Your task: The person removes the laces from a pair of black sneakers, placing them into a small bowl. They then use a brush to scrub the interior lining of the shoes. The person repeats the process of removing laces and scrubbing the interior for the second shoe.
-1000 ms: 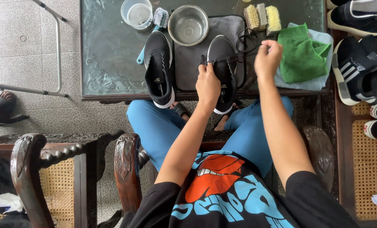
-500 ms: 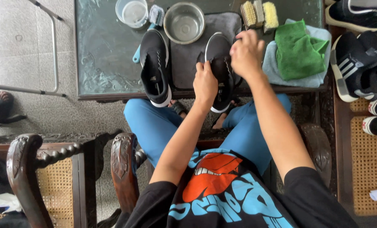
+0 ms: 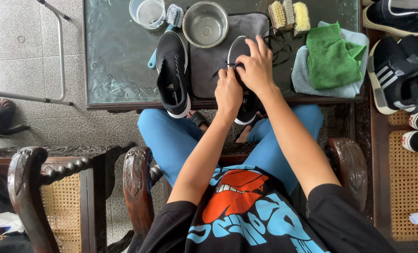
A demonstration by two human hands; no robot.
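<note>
Right hand: the right hand point(image 3: 257, 65) lies curled over the middle of the black shoe point(image 3: 241, 51), fingers bent down onto its top; what they pinch is hidden, though a thin black lace point(image 3: 278, 41) loops out just beside them
Left hand: the left hand point(image 3: 228, 90) is closed, fingertips pinching at the shoe's upper, touching the right hand
Shoe: it lies on the dark mat point(image 3: 209, 65), toe away from the person, heel overhanging the near table edge
Room to move: the second black shoe point(image 3: 172, 72) lies just left, apart from both hands; the steel bowl point(image 3: 205, 23) stands near beyond the toe; bare mat between the two shoes
Right side: green cloth point(image 3: 330, 56) on a grey towel point(image 3: 302, 77), near the right hand; brushes point(image 3: 289, 15) at the far edge
Far left: clear cup point(image 3: 147, 12); open glass table point(image 3: 115, 61) beside it
</note>
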